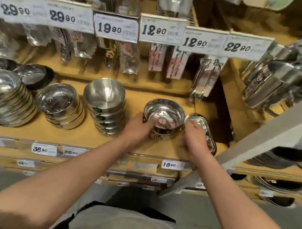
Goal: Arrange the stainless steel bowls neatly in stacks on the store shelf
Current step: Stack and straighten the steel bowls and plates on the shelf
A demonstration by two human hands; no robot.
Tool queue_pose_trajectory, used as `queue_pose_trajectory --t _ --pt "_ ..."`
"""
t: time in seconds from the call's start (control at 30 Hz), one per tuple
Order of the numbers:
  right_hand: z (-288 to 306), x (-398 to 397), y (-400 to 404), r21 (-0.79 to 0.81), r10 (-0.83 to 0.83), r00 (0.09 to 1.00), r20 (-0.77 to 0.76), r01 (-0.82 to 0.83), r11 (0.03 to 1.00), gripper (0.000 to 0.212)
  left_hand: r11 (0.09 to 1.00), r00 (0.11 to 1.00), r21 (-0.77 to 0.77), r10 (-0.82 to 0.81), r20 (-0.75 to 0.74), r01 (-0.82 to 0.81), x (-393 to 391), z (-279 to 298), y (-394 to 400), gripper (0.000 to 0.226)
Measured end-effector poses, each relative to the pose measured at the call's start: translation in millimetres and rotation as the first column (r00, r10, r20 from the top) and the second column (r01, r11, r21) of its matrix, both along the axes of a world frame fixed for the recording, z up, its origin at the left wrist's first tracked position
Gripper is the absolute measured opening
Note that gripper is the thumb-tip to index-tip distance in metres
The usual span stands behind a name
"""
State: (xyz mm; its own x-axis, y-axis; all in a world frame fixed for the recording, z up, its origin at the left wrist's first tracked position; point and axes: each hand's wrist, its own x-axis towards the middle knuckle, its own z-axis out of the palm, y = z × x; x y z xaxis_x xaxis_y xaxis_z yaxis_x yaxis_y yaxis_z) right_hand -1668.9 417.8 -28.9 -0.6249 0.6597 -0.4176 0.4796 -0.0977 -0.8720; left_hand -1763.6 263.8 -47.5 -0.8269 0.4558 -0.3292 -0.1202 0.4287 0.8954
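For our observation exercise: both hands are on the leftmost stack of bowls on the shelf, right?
Not quite. The head view shows the left hand and right hand at the rightmost bowls, not the leftmost stack; those bowls do stand on the shelf.

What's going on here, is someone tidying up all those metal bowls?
Yes. A person is straightening steel bowls on a store shelf. The left hand grips the side of a short stack of bowls, and the right hand holds a smaller bowl tipped on edge just right of it. Three more stacks already stand in a row further left.
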Motion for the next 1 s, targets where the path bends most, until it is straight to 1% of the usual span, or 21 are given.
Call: queue_pose_trajectory --t 0.03,0.13,0.2,0.3,0.4,0.43,0.53,0.63,0.8,1.0 --pt "0.7 -3.8 0.7 0.012 0.006 1.0 0.005 -0.006 1.0 0.054 1.0 1.0 0.011 -0.001 -0.012 0.001 -1.2 -2.4 0.6 0.037" --pt "0.0 -10.0 2.9 0.072 0.055 0.998 -0.022 -0.053 0.996 0.028 1.0 0.997 0.002 0.009 -0.073 -0.009 -3.0 -3.4 3.6 0.045" --pt "-4.2 -9.1 4.1 0.147 0.1 0.995 -0.015 -0.097 0.984 0.024 0.999 0.992 -0.031 0.033 -0.122 -0.037 -4.4 -3.2 5.5 0.043" --pt "-14.9 -5.2 8.6 0.164 0.101 0.994 -0.047 -0.092 0.982 0.014 0.998 0.99 -0.004 0.06 -0.125 -0.061 -4.1 -2.7 6.7 0.037" --pt "-21.0 -3.7 9.9 0.203 0.106 0.993 -0.043 -0.096 0.975 0.013 0.999 0.989 0.001 0.052 -0.14 -0.052 -3.2 -2.0 4.9 0.031" --pt "-21.5 -3.6 9.0 0.214 0.109 0.994 -0.032 -0.099 0.972 0.014 0.999 0.987 -0.005 0.048 -0.153 -0.049 -3.5 -1.4 4.1 0.032" --pt "-22.4 -4.5 6.2 0.209 0.097 0.995 -0.036 -0.087 0.974 0.026 0.999 0.982 -0.036 0.034 -0.186 -0.041 -5.7 0.1 3.0 0.037" --pt "-23.1 -4.5 6.3 0.231 0.107 0.994 -0.037 -0.095 0.968 0.027 0.997 0.979 -0.064 0.026 -0.202 -0.04 -7.8 -0.9 1.4 0.039" --pt "-23.0 -3.3 5.9 0.274 0.118 0.993 -0.008 -0.111 0.955 0.026 0.994 0.984 -0.073 0.069 -0.164 -0.082 -10.2 -1.6 2.2 0.045" --pt "-24.7 -3.5 6.8 0.272 0.112 0.994 0.005 -0.11 0.956 0.029 0.995 0.983 -0.046 0.08 -0.166 -0.089 -11.6 -5.5 1.7 0.04"
